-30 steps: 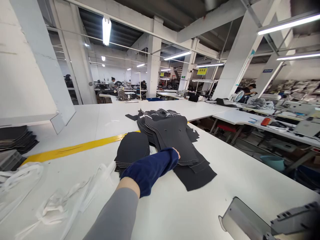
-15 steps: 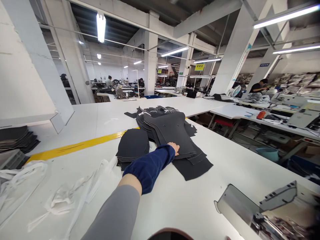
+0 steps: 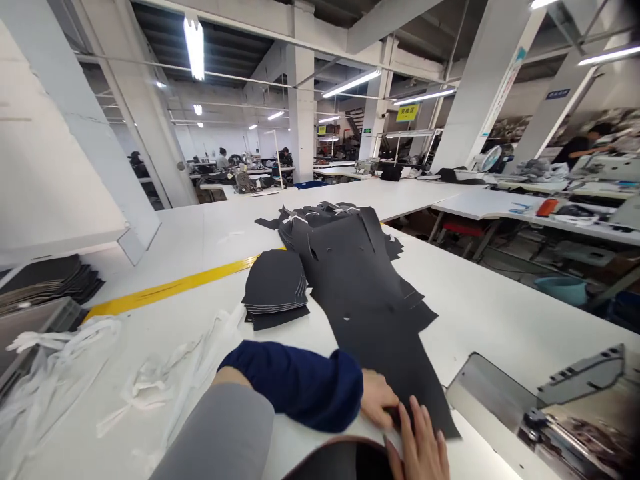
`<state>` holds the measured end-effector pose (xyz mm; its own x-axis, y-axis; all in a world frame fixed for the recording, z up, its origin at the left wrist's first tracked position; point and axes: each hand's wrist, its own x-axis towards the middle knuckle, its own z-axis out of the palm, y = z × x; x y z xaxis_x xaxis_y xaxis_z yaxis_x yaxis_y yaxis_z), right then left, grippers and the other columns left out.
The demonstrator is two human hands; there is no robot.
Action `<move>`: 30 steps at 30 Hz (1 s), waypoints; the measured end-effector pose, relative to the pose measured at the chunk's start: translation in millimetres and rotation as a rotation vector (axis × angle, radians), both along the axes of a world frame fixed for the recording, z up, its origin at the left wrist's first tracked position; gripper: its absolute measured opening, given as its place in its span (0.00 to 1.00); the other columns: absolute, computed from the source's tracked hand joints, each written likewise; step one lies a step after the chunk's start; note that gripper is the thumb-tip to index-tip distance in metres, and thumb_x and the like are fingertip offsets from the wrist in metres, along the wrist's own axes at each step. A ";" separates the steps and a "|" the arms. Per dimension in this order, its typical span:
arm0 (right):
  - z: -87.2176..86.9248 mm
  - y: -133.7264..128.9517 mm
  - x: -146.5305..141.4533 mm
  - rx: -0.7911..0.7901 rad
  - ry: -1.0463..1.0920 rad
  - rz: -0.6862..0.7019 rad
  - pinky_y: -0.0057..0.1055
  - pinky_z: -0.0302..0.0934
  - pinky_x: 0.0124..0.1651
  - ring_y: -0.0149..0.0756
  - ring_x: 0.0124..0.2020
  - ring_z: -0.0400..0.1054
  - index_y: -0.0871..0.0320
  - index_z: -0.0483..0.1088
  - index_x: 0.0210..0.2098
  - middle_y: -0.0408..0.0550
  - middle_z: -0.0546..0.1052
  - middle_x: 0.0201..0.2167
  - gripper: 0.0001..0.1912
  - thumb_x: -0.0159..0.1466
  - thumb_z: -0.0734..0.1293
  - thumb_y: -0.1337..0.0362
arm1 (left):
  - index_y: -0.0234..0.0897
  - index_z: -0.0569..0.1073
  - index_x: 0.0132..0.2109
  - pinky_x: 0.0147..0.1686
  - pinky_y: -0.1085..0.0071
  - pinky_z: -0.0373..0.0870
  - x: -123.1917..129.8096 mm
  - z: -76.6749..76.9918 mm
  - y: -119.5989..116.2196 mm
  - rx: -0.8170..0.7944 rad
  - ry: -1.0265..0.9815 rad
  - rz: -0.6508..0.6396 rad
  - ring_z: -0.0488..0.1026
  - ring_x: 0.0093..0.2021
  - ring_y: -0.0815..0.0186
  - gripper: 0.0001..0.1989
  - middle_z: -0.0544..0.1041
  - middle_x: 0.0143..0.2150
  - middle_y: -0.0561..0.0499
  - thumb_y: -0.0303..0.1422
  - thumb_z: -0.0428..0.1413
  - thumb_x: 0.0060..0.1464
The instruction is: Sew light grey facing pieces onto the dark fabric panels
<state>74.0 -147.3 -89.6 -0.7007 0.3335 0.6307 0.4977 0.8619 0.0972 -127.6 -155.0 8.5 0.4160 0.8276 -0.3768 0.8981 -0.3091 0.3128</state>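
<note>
A long dark fabric panel (image 3: 370, 313) stretches from the stack of cut pieces towards me across the white table. My left hand (image 3: 379, 398), below a navy oversleeve, is closed on the panel's near left edge. Beside it, at the bottom of the view, my right hand (image 3: 423, 443) has its fingers outstretched over the panel's near end, close to my left fingertips. To the left lies a smaller pile of rounded dark pieces (image 3: 276, 283). White ties (image 3: 295, 218) show on the bundles at the far end of the stack.
A sewing machine (image 3: 565, 407) stands close on the right. White strips (image 3: 150, 380) are strewn at the left, near a grey crate (image 3: 45, 327) and more dark pieces (image 3: 50, 280). Yellow tape (image 3: 175, 289) crosses the table (image 3: 220, 230). People work at machines farther back.
My left hand has come back towards me, drawing the top panel off the stack with it. My right hand has entered from the bottom. The view has shifted slightly.
</note>
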 end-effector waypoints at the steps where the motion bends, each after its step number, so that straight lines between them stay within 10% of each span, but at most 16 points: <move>1: 0.4 -4.1 -5.6 -0.003 -0.016 0.048 0.55 0.54 0.54 0.55 0.59 0.57 0.60 0.37 0.68 0.59 0.61 0.60 0.36 0.62 0.54 0.65 | 0.46 0.71 0.46 0.37 0.73 0.72 0.5 -0.3 -14.7 -0.043 -0.100 -0.064 0.75 0.40 0.65 0.16 0.78 0.39 0.55 0.48 0.53 0.54; 3: 1.7 -8.8 -7.4 -0.030 -0.052 0.121 0.55 0.51 0.56 0.53 0.58 0.58 0.58 0.36 0.68 0.55 0.64 0.59 0.39 0.59 0.54 0.69 | 0.46 0.70 0.49 0.42 0.77 0.70 -21.0 8.8 -41.0 0.037 -0.195 -0.029 0.74 0.43 0.69 0.21 0.77 0.40 0.58 0.50 0.55 0.52; 7: 9.1 -16.1 0.7 -0.135 -0.070 0.096 0.54 0.49 0.56 0.53 0.58 0.57 0.55 0.38 0.68 0.55 0.62 0.60 0.39 0.59 0.54 0.72 | 0.37 0.64 0.58 0.55 0.58 0.62 -132.3 39.7 -88.4 0.430 0.085 0.574 0.61 0.58 0.51 0.24 0.64 0.59 0.40 0.41 0.53 0.56; 11: 13.5 -27.5 -2.2 -0.108 -0.033 0.112 0.46 0.56 0.49 0.51 0.51 0.63 0.59 0.52 0.63 0.58 0.66 0.56 0.29 0.62 0.56 0.70 | 0.35 0.60 0.62 0.55 0.51 0.60 -237.0 50.8 -129.1 0.329 0.316 0.905 0.59 0.60 0.45 0.31 0.57 0.63 0.35 0.44 0.53 0.55; 30: 21.6 -58.9 61.4 -0.271 0.041 -0.220 0.44 0.53 0.58 0.47 0.61 0.53 0.62 0.66 0.53 0.52 0.65 0.58 0.19 0.65 0.55 0.73 | 0.31 0.61 0.62 0.58 0.64 0.59 -298.3 44.0 -139.2 0.080 0.451 0.556 0.62 0.60 0.54 0.36 0.61 0.62 0.40 0.46 0.45 0.50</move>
<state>135.4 -206.2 -68.0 -0.5692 0.6331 0.5247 0.6734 0.7250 -0.1443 -425.9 -294.2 52.5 -0.2569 0.9040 -0.3418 0.9656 0.2253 -0.1301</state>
